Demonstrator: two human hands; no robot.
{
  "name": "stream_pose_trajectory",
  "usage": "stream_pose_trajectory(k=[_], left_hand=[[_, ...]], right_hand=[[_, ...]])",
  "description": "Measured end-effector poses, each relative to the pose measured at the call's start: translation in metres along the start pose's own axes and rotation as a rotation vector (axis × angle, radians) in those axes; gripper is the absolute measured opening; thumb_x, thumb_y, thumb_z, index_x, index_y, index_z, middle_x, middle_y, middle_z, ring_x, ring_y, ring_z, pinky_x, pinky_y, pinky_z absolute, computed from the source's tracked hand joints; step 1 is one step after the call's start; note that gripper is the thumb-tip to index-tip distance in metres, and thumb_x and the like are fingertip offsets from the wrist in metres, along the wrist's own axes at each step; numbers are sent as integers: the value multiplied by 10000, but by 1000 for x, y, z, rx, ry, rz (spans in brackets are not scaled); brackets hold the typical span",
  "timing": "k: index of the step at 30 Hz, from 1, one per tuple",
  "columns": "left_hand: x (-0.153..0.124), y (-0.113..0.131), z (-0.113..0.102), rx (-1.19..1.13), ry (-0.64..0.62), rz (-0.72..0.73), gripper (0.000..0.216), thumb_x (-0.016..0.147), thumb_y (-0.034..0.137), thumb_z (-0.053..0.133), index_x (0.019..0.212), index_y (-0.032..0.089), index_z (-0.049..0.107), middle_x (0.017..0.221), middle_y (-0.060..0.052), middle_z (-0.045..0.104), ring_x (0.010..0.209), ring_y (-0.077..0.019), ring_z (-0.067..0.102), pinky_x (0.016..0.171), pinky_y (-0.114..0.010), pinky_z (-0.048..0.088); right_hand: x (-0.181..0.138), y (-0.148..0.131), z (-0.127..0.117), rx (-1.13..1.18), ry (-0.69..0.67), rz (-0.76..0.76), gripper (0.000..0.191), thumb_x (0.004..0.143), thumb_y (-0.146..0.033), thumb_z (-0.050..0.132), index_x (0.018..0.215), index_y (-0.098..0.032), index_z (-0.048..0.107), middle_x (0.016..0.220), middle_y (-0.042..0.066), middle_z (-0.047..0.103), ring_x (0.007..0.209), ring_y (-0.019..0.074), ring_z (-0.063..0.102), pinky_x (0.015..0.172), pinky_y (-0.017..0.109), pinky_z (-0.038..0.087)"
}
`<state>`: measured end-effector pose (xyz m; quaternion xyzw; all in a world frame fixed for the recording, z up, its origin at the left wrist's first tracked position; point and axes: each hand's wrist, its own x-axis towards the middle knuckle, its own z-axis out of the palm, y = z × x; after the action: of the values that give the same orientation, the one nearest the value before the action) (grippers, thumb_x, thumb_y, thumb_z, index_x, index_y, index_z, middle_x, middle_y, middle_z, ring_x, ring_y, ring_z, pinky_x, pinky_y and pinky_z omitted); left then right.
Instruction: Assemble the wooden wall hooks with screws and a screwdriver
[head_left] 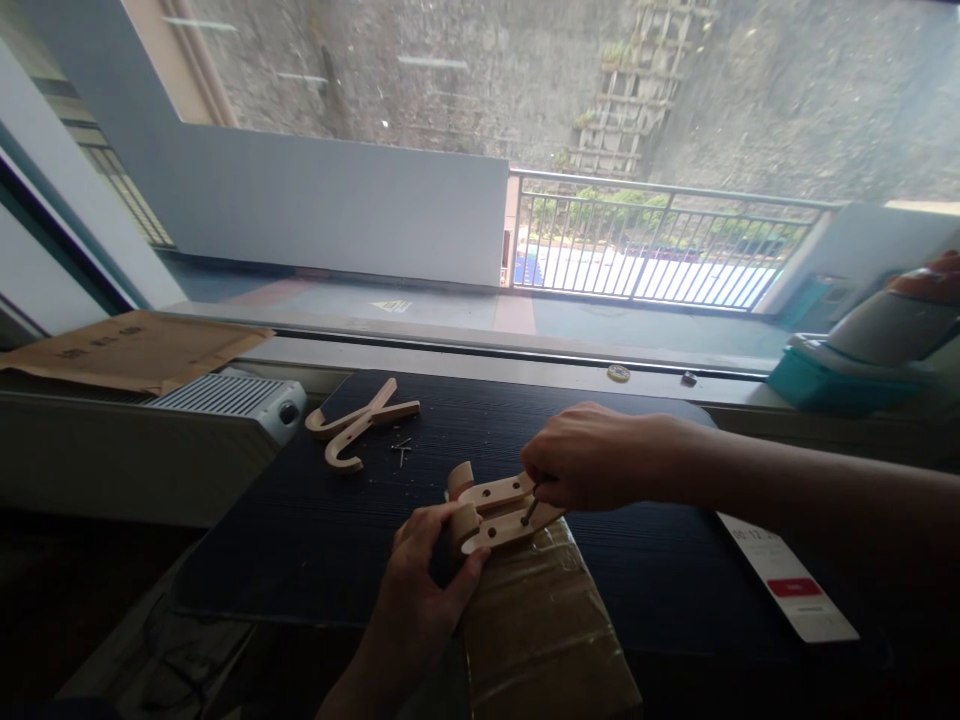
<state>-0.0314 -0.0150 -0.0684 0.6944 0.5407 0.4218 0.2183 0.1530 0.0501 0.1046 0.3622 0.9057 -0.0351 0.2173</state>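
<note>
Two curved wooden hooks with dark holes lie side by side on a tape-covered cardboard box (551, 620). My left hand (427, 560) grips the nearer wooden hook (506, 528) by its curled end, fingers over the curl and thumb along the edge. The farther wooden hook (495, 492) lies just beyond it. Closed above their right ends, my right hand (581, 455) holds a thin dark shaft (532, 507), whose tip meets a hole in the nearer hook. My fingers hide the shaft's upper part, so its kind is unclear.
Two more wooden hooks (360, 420) lie crossed at the dark table's far left, near several loose screws (402, 450). A phone (795, 585) rests at the right. A tape roll (618, 373) is on the sill, and a teal container (817, 375) stands far right.
</note>
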Motion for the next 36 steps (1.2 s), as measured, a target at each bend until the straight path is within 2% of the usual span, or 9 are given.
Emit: stream_pose_trajectory(k=[3, 6, 13, 17, 21, 24, 30, 36], left_hand=[[0, 1, -1, 12, -2, 13, 266, 792, 317, 599, 1032, 244, 509, 1017, -32, 631, 1009, -227, 581, 895, -404, 444], [0, 0, -1, 25, 2, 22, 269, 792, 321, 601, 1035, 250, 508, 1018, -27, 628, 1009, -225, 578, 891, -395, 443], [-2, -1, 0, 13, 9, 16, 245, 789, 311, 604, 1010, 248, 518, 989, -22, 616, 961, -214, 590, 870, -389, 452], [-2, -1, 0, 12, 18, 22, 257, 789, 313, 602, 1021, 244, 519, 994, -28, 614, 972, -216, 583, 872, -392, 453], [-1, -2, 1, 11, 29, 27, 271, 787, 320, 600, 1031, 230, 521, 1009, -41, 624, 997, -225, 582, 891, -402, 447], [-1, 0, 1, 8, 33, 22, 270, 783, 332, 597, 1023, 228, 526, 1011, -45, 635, 1002, -233, 587, 899, -404, 446], [-1, 5, -2, 27, 33, 19, 273, 779, 340, 603, 1020, 234, 532, 1020, -37, 648, 1024, -235, 586, 917, -402, 438], [0, 2, -1, 48, 29, 20, 245, 779, 338, 603, 993, 232, 547, 1006, -34, 645, 994, -227, 595, 891, -383, 451]], right_hand=[[-2, -9, -5, -110, -21, -56, 147, 819, -175, 535, 896, -134, 653, 723, 46, 629, 605, 127, 539, 532, 254, 326], [-5, -15, -9, -190, 12, -150, 133, 802, -97, 541, 863, -138, 652, 779, 52, 633, 635, 120, 547, 518, 247, 319], [-1, -18, -2, -186, 81, -258, 116, 806, -102, 549, 836, -142, 654, 802, 49, 634, 669, 135, 544, 513, 256, 331], [3, -11, -2, -132, 27, -180, 132, 799, -109, 525, 780, -126, 655, 685, 40, 619, 590, 121, 521, 519, 261, 318], [2, -1, -5, 16, -54, -4, 202, 831, -249, 495, 859, -152, 670, 727, 39, 638, 605, 126, 516, 544, 263, 324], [-1, 0, -6, 5, -73, 60, 228, 833, -277, 481, 815, -141, 663, 717, 46, 630, 593, 128, 505, 530, 264, 311], [-9, -6, -10, -43, -17, 21, 212, 787, -190, 545, 976, -170, 640, 764, 33, 633, 605, 127, 505, 522, 254, 297], [-8, -2, -6, -71, 15, -170, 153, 772, -91, 535, 841, -128, 667, 772, 56, 629, 663, 119, 518, 561, 251, 310]])
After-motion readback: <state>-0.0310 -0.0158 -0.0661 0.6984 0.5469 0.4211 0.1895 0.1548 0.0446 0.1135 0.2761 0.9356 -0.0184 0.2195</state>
